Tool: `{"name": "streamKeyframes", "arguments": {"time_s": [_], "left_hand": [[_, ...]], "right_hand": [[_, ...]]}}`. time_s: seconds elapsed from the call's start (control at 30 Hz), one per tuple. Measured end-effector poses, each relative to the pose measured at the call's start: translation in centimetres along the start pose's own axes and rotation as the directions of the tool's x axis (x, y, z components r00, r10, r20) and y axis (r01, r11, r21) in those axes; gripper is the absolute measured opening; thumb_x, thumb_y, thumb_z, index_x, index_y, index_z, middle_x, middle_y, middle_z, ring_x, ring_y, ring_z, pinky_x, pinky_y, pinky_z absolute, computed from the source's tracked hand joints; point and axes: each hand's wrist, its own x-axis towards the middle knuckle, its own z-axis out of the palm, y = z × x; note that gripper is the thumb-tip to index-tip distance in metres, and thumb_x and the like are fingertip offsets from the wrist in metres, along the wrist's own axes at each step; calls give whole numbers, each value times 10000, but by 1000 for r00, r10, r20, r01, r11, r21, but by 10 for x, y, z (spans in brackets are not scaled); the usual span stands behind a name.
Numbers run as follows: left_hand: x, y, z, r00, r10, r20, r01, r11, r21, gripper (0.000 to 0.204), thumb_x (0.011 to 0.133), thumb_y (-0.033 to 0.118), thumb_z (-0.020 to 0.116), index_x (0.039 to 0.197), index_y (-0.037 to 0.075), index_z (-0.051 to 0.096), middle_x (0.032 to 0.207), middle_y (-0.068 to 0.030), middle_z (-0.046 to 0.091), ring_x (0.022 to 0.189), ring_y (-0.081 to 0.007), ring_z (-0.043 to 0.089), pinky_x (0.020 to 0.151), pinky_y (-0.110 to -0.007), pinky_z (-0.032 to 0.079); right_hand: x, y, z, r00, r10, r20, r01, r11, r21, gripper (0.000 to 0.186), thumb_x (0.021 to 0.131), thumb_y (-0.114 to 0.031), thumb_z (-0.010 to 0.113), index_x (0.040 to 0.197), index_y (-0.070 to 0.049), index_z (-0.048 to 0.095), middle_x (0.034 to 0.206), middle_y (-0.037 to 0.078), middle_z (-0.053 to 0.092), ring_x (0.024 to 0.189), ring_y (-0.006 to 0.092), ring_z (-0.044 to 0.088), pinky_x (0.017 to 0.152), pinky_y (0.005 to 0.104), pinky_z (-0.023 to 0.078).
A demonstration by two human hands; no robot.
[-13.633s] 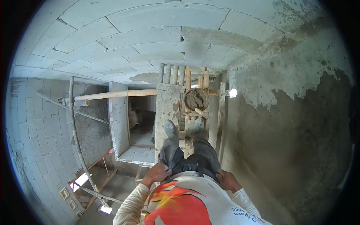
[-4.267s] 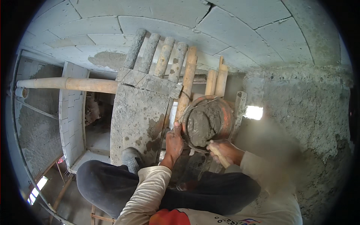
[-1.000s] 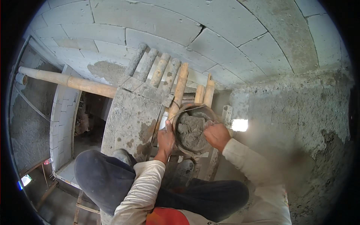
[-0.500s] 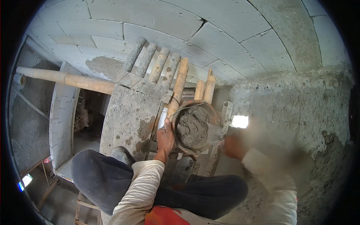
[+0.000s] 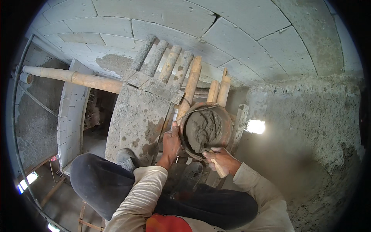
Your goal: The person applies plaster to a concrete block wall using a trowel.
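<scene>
Beside bamboo poles [image 5: 192, 79], open above. Gripping a mortar bucket [image 5: 227, 127] by its left rim with left hand [image 5: 172, 146], thumb up; clutching a trowel [image 5: 218, 168] nearside with right hand [image 5: 222, 159].

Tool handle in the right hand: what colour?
Pale tan; the tool handle shows best in the head view.

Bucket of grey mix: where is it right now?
In the head view, the bucket sits just right of centre, beside the wide plank, with the left hand on its left rim and the right hand at its near edge.
</scene>
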Motion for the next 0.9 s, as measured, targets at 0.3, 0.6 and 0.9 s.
{"name": "streamKeyframes", "arguments": {"time_s": [0.3, 0.6, 0.9], "left_hand": [[3, -12, 13, 986, 117, -118, -112, 993, 42, 768, 1039, 629, 389, 712, -45, 560, 667, -13, 498, 666, -129, 423, 605, -343, 368], [2, -12, 11, 982, 74, -172, -31, 971, 238, 812, 1051, 603, 350, 724, -92, 617, 573, -174, 542, 566, -291, 515, 614, -454, 422], [-9, -6, 10, 927, 338, -163, -208, 825, 526, 803, 1056, 598, 283, 832, -83, 645, 600, -269, 524, 623, -400, 572, 658, -499, 433]], "right_hand": [[-27, 18, -60, 973, -60, 222, -10, 953, 303, 333, 1016, -383, 533, 1025, -52, 568, 740, 61, 550, 553, 194, 563, 546, 387, 518], [-120, 2, -82, 943, -329, 44, 319, 860, -399, 360, 1025, -344, 518, 1075, 2, 603, 720, 82, 590, 565, 181, 579, 550, 377, 489], [-18, -4, -24, 584, -766, 270, 127, -242, -962, 135, 792, -150, 652, 855, -31, 652, 785, 151, 683, 743, 315, 686, 686, 462, 535]]}}
